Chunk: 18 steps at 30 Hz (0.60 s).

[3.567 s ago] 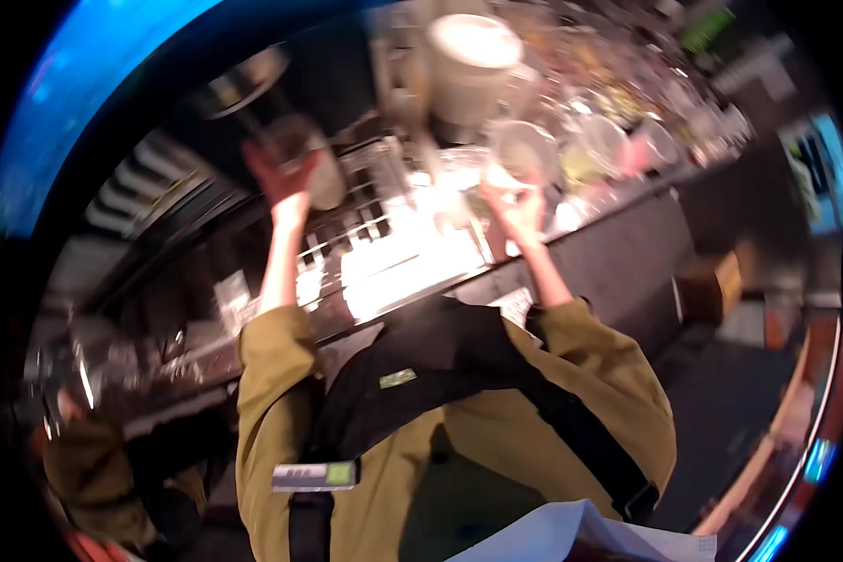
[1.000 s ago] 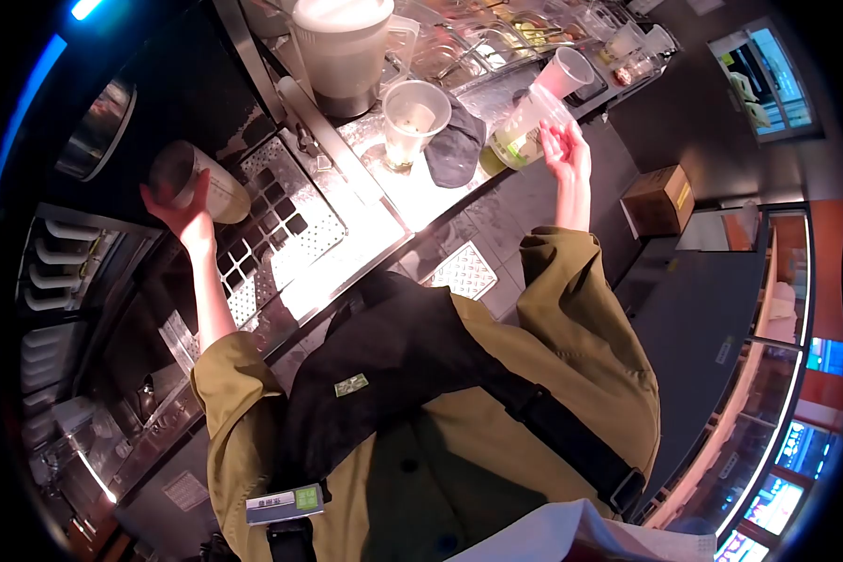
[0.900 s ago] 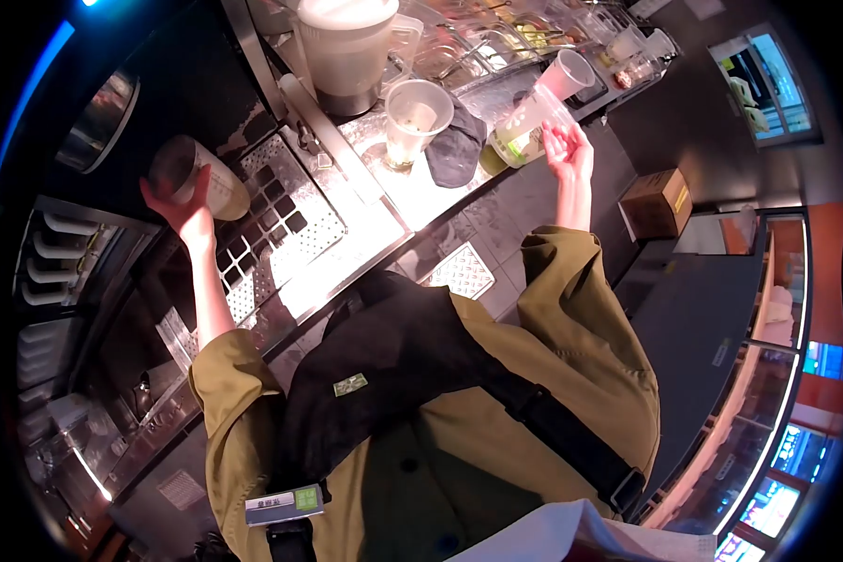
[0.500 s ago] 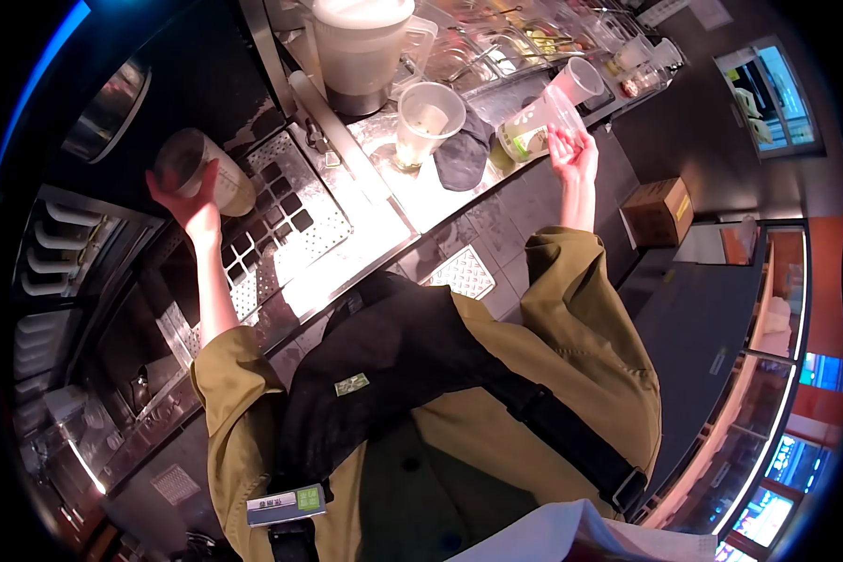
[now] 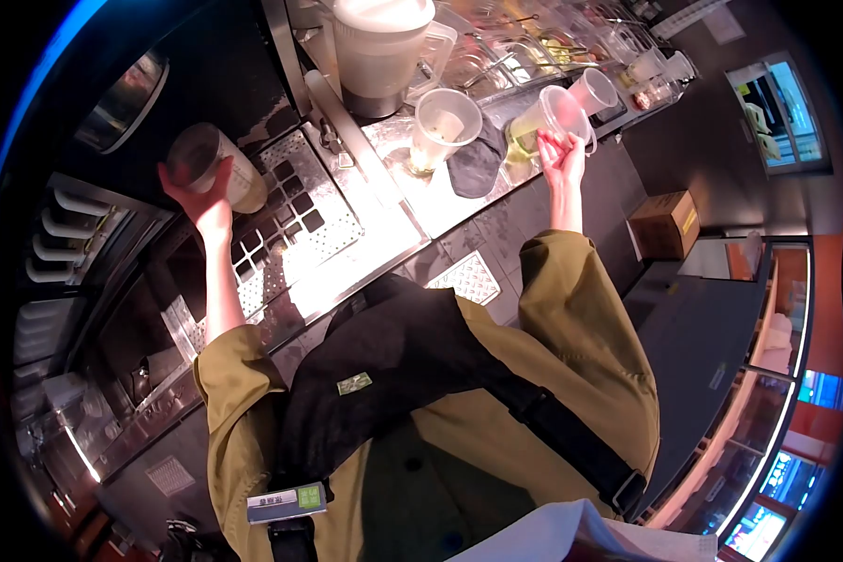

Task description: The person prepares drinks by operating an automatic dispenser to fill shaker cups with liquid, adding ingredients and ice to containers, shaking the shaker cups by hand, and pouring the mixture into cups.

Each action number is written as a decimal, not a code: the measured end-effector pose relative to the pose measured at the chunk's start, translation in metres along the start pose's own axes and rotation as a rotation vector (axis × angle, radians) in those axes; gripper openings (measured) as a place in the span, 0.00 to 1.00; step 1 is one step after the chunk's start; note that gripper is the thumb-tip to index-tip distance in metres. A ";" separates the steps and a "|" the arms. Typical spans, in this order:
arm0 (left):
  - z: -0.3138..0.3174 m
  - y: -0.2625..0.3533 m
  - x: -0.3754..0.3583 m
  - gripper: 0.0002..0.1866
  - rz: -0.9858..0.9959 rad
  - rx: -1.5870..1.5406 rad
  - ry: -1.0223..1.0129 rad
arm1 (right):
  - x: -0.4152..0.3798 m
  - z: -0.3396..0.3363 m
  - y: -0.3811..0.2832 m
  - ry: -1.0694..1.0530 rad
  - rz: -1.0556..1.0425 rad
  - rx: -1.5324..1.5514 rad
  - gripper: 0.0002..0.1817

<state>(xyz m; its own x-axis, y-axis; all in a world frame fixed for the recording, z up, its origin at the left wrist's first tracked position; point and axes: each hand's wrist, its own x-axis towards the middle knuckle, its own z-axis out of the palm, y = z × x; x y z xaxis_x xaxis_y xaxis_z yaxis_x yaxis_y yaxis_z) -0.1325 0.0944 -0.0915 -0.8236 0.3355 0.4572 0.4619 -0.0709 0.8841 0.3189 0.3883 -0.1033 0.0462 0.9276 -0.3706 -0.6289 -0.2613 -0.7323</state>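
My left hand (image 5: 206,201) is wrapped round a clear measuring cup (image 5: 244,183) with pale contents, tilted over the perforated metal drip tray (image 5: 332,225). At the counter's front edge, my right hand (image 5: 563,161) has its fingers curled at the rim of a clear plastic cup (image 5: 526,129). That cup leans, its round mouth toward the right and some green inside near its base. Between the hands stands another clear plastic cup (image 5: 437,140) with a little green in it, beside a dark folded cloth (image 5: 478,169).
A large lidded pitcher (image 5: 375,56) stands behind the cups. Clear ingredient containers (image 5: 506,66) with utensils line the back. Another clear cup (image 5: 592,91) stands beyond my right hand. A cardboard box (image 5: 665,225) sits to the right, near a dark counter (image 5: 693,323).
The cup at my right hand has turned, its mouth now facing more toward me, and my right fingers have curled in more. My left hand still holds the measuring cup. The view has shifted slightly.
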 end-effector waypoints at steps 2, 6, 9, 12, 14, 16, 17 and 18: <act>0.000 0.000 0.000 0.56 0.002 -0.018 -0.005 | 0.006 0.003 0.010 -0.033 -0.015 -0.034 0.17; -0.002 -0.004 0.002 0.56 0.033 0.034 -0.017 | 0.016 0.002 0.021 -0.116 -0.030 -0.111 0.21; 0.001 -0.004 0.001 0.56 0.061 0.037 -0.014 | 0.007 -0.010 0.026 -0.169 0.093 -0.165 0.27; 0.005 0.005 -0.002 0.57 0.064 0.080 -0.010 | -0.010 -0.026 0.034 -0.126 0.073 -0.366 0.25; 0.004 0.002 -0.002 0.58 0.039 0.119 -0.006 | -0.004 -0.048 0.048 -0.168 -0.112 -0.669 0.18; 0.003 0.009 -0.001 0.58 0.026 0.087 0.007 | -0.039 -0.032 0.071 -0.118 -0.426 -0.672 0.14; 0.004 0.015 -0.001 0.58 0.032 0.032 0.011 | -0.044 -0.035 0.086 -0.296 -0.464 -0.705 0.26; 0.006 0.014 -0.002 0.58 0.030 0.009 0.021 | -0.068 -0.015 0.097 -0.413 -0.504 -0.789 0.35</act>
<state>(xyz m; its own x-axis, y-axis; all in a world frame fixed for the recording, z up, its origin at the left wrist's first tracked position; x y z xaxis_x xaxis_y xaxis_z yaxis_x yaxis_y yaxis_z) -0.1223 0.0980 -0.0804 -0.8162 0.3134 0.4854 0.4892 -0.0721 0.8692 0.2658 0.2962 -0.1579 -0.2013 0.9586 0.2012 0.0864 0.2220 -0.9712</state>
